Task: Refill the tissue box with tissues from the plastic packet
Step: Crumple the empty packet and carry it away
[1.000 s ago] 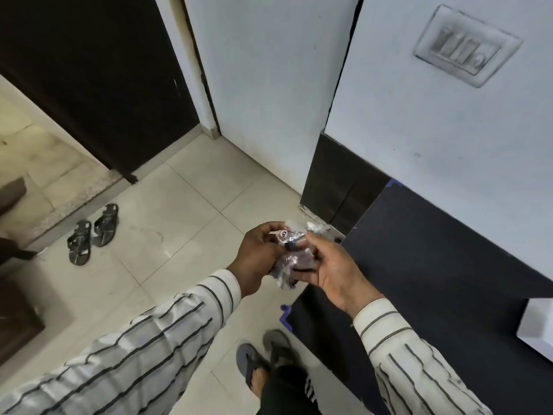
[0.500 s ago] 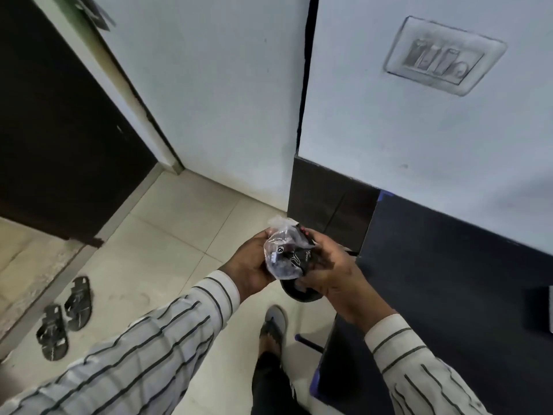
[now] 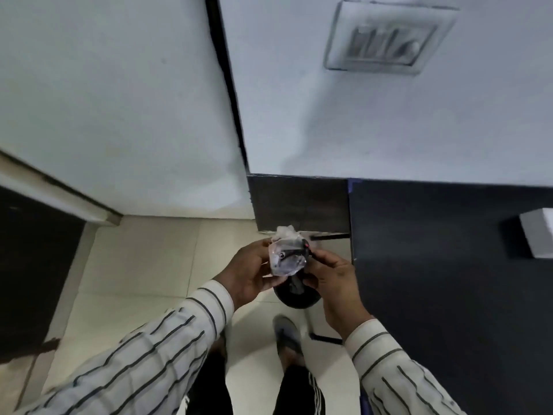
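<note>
Hands are gripping a crumpled plastic packet (image 3: 285, 256) left of the dark table (image 3: 449, 280): left hand (image 3: 251, 271) cupping it, right hand (image 3: 332, 274) pinching its edge (contents blurred).

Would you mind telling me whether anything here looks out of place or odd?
Only the plastic packet, held between left hand and right hand: it is crumpled and seems to hold something dark, not white tissues. No spill or damage shows.

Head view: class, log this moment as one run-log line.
hands: left, right both gripping crumpled clear plastic packet | white box: untouched on dark surface
</note>
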